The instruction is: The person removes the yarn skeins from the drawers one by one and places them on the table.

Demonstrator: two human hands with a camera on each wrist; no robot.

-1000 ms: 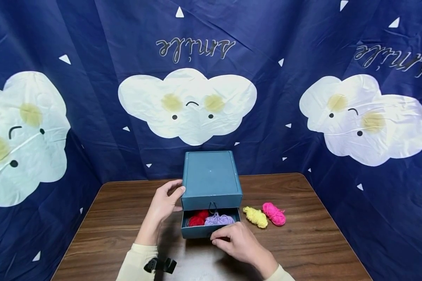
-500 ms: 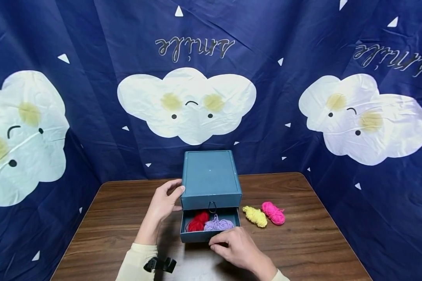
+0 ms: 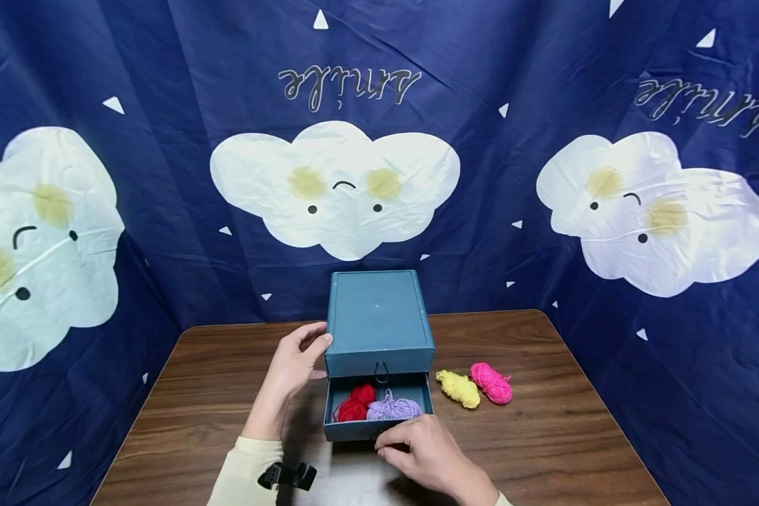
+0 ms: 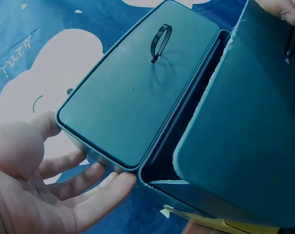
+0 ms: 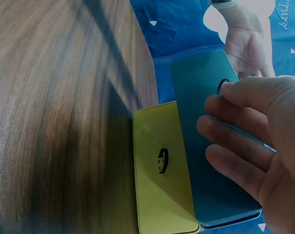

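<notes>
Blue box (image 3: 379, 323) sits at the tabletop's (image 3: 544, 436) back edge, left hand (image 3: 294, 365) flat against its side, right hand (image 3: 420, 450) with fingers (image 5: 235, 124) curled on the open drawer (image 3: 360, 426), so slide it straight, box kept steady.

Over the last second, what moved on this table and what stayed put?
The right hand drew the open drawer slightly further out, toward the person, uncovering more red yarn and purple yarn. The left hand kept bracing the blue box; yellow yarn and pink yarn stayed put.
</notes>
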